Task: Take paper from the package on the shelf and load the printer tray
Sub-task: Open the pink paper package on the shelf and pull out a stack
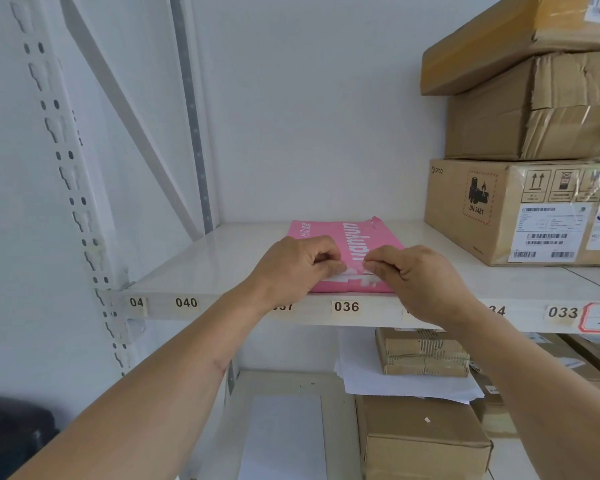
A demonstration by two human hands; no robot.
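Currently, the pink paper package (347,258) lies flat at the front edge of the shelf (201,258), above label 036, well clear of the cardboard boxes (520,213) at 3 o'clock. Your left hand (295,265) and right hand (413,275) are curled, fingertips pinching the wrapper's near end from either side, apparently to tear or peel it open. No sheets are out yet.
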